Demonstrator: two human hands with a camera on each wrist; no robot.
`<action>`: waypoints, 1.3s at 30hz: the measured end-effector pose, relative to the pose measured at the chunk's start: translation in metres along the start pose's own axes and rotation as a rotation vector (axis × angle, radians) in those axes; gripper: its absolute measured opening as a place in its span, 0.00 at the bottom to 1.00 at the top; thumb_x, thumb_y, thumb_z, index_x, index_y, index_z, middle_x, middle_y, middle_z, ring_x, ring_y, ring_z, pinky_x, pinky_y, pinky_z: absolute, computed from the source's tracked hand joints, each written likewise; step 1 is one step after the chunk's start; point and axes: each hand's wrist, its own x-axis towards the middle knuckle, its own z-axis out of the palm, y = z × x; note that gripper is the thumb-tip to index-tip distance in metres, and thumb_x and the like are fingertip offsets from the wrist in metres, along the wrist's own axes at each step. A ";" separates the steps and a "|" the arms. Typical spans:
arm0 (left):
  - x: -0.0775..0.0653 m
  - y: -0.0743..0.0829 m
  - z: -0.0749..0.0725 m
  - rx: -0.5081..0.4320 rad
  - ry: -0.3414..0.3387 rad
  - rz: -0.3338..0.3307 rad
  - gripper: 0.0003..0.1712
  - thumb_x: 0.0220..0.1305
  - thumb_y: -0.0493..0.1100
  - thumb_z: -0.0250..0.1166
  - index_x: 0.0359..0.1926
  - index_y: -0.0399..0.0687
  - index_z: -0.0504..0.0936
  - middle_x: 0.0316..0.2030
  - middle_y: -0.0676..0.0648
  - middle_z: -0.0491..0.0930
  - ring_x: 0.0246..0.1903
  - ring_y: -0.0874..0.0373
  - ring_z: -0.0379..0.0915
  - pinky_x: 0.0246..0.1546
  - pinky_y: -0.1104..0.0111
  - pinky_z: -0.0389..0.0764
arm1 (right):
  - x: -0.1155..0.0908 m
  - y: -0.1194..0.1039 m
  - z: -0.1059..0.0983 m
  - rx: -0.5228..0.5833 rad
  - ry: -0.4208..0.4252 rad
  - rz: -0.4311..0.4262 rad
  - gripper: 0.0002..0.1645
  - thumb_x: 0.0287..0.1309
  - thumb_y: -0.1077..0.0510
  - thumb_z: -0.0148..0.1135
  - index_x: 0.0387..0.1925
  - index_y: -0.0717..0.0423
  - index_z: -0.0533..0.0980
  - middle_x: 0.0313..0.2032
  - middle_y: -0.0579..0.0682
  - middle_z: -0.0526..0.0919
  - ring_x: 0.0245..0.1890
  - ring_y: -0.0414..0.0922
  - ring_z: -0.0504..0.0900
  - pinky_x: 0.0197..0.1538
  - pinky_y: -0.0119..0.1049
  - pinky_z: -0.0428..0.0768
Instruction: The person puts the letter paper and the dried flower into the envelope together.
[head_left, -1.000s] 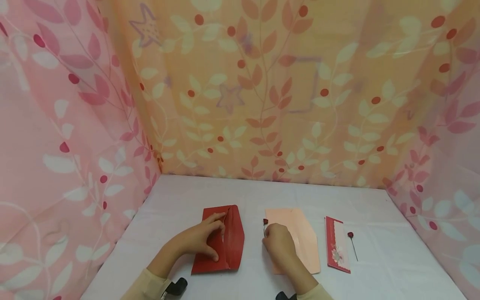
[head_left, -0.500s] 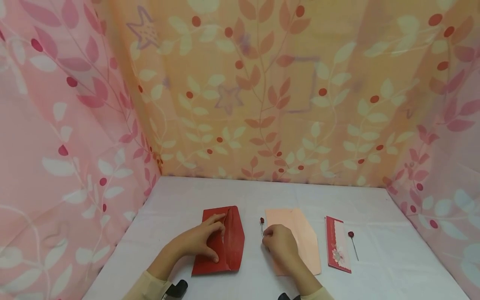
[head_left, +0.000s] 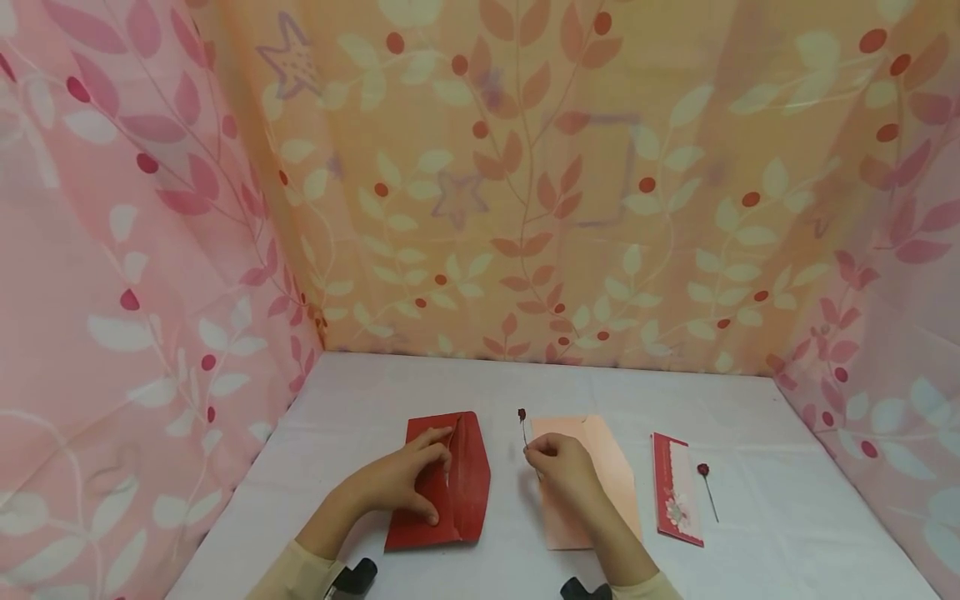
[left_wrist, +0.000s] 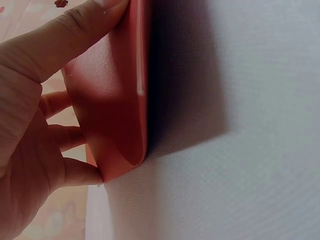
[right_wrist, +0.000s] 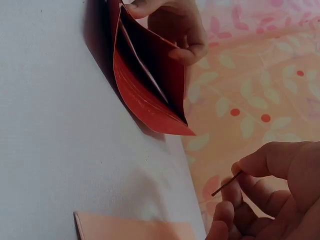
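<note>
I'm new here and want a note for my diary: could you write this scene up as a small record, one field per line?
Left hand: holds the red envelope, flap unfolded
Envelope mouth: gaping, a pale edge inside; contents unclear
Right hand: pinches the stem of a small red flower, raised off the table
Near right hand: peach envelope
Farther right: red-and-white card, second flower beside it
Backdrop: leaf-patterned curtain

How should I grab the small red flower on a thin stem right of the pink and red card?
Probably pinch the thin dark stem just below the round red flower head, coming from above and the right: the stem lies on the white cloth, with the pink and red paper card close on its left. The right hand holds a similar flower.
</note>
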 end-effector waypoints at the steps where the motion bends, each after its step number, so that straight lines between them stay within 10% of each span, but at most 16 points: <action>1: 0.000 0.000 0.000 -0.003 -0.001 0.000 0.35 0.42 0.58 0.85 0.47 0.71 0.72 0.80 0.53 0.51 0.75 0.47 0.54 0.58 0.58 0.79 | 0.001 0.000 0.001 0.008 -0.008 -0.003 0.06 0.59 0.57 0.70 0.34 0.56 0.84 0.31 0.46 0.84 0.34 0.42 0.78 0.36 0.35 0.78; 39: 0.002 -0.009 0.004 0.009 0.011 0.006 0.38 0.41 0.65 0.83 0.52 0.69 0.74 0.79 0.56 0.51 0.73 0.50 0.57 0.60 0.58 0.79 | 0.021 -0.009 0.071 0.130 -0.176 -0.092 0.07 0.58 0.58 0.73 0.37 0.58 0.86 0.27 0.47 0.84 0.24 0.40 0.77 0.27 0.35 0.79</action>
